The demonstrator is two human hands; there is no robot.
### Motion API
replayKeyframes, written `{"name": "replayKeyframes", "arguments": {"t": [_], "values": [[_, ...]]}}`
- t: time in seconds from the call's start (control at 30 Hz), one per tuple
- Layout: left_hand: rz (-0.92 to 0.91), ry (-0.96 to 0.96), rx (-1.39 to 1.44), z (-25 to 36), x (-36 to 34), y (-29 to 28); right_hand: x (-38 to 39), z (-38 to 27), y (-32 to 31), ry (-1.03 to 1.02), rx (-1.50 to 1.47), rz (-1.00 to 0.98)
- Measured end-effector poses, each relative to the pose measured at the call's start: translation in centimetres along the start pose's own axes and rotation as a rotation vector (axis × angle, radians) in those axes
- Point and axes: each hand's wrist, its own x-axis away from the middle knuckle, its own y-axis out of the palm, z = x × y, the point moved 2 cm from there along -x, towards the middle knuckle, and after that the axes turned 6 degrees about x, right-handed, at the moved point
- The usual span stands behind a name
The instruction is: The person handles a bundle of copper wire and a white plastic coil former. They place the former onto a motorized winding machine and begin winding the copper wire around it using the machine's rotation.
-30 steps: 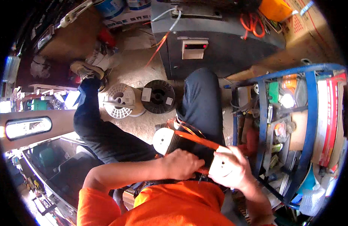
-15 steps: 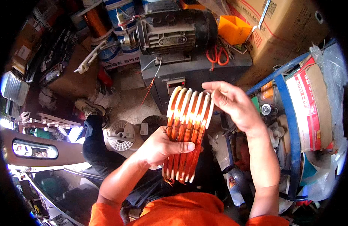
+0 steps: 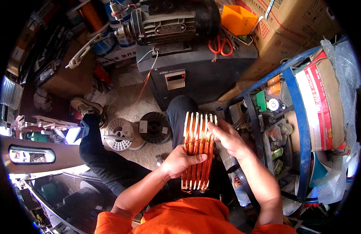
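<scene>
Currently held coil set (image 3: 198,136): copper loops with pale ends, near view centre toward 5 o'clock, running 12 to 6.
Left hand (image 3: 179,161): closed on its 8 o'clock side, thumb across the front, evidently keeping loops together.
Right hand (image 3: 229,140): partly curled at the 2 o'clock edge, apparently steadying; grip cannot be confirmed.
Black spool (image 3: 154,128): 10 o'clock, laid flat, presumably against rolling.

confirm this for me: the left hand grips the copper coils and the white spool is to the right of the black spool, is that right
Not quite: the white spool is to the left of the black spool, as the head view shows. The left hand does grip the copper coils.
</scene>
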Motion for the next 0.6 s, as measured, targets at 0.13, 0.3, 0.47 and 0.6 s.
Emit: {"name": "replayKeyframes", "arguments": {"t": [0.13,0.3,0.47,0.6], "values": [[0.037,-0.047,0.091,-0.6,0.0,-0.9,-1.0,2.0,0.0,0.068,-0.027,0.076],[-0.118,-0.086,0.024,-1.4,1.2,-2.3,-2.7,4.1,-0.5,0.215,-0.043,0.101],[-0.091,-0.085,0.086,-1.1,0.5,-2.2,-1.1,1.9,-0.6,0.150,0.153,0.214],[-0.088,-0.065,0.266,2.1,0.7,-0.4,4.3,-0.1,-1.1,-0.243,0.451,0.114]]}}
